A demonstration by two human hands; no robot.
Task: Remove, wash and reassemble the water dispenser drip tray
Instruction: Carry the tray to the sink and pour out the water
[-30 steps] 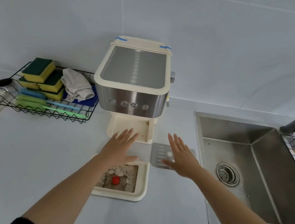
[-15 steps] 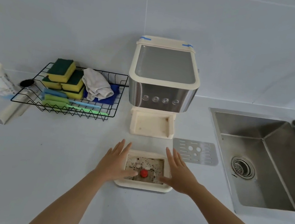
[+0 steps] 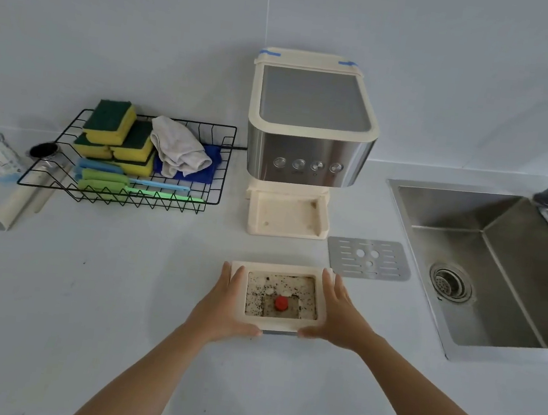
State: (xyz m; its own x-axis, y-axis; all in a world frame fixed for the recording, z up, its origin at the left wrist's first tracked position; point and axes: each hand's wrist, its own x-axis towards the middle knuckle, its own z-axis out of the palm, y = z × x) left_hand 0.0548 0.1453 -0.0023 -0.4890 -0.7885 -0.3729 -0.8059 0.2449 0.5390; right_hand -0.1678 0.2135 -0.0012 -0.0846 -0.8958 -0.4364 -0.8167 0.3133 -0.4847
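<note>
On the pale countertop (image 3: 117, 291), the main hazard we see is the stretch between us and the steel sink (image 3: 499, 269) at the right. The tray has to cross bare counter and the sink's rim, and any tilt on the way could slop dirty contents out.

The water dispenser (image 3: 310, 125) stands at the far side against the wall with its cream base vacant. We judge removal done and washing next.

The drip tray (image 3: 280, 268) sits nearer to us than the dispenser, close to the counter's front edge. Its well is speckled with dark grime, and we cannot tell whether liquid lies in it.

Our left hand (image 3: 224, 304) lies flat against the tray's left wall and our right hand (image 3: 338, 315) against its right wall. The fingers are straight and the thumbs lie along the near wall, so this is a squeeze between palms and not a wrapped hold. That is the weak point: smooth plastic pressed only from the sides could slip and drop if the pressure eases.

The perforated metal grate (image 3: 368, 258) lies flat just beyond the tray's far right corner, close to the route to the sink. A low carry could knock it.

Smallest is the red float (image 3: 281, 303) in the middle of the well. It may be loose, and it could tumble toward the drain (image 3: 451, 283) if we upend the tray.
</note>
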